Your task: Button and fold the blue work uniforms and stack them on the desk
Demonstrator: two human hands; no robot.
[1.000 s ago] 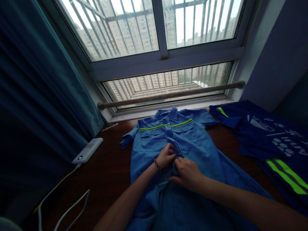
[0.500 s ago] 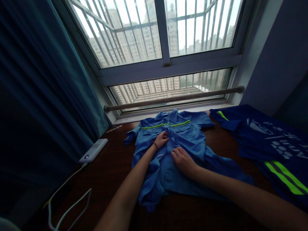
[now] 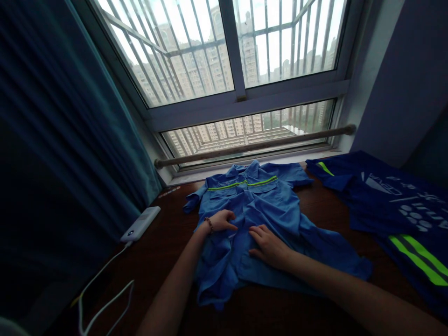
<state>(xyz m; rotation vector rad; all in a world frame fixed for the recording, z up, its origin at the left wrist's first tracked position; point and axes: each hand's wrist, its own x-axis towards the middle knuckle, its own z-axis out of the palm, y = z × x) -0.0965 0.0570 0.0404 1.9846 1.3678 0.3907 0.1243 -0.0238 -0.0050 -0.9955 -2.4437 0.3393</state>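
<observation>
A light blue short-sleeved work shirt lies front up, its collar toward the window and a yellow-green strip across the chest. Its lower part is rumpled and spreads out toward the right. My left hand, with a beaded bracelet at the wrist, rests on the left side of the front, thumb and fingers apart. On the other side of the button line, my right hand lies on the cloth with fingers stretched forward and thumb apart. Neither hand grips the fabric visibly.
The shirt is on a dark wooden table. A darker blue garment with white print and yellow-green bands lies at right. To the left are a white power bank, its white cable and a curtain. A rail crosses the window.
The shirt's lower part, earlier bunched near me, now lies spread on the table. My hands have let go of the front placket and moved apart, the left one going left and back.
</observation>
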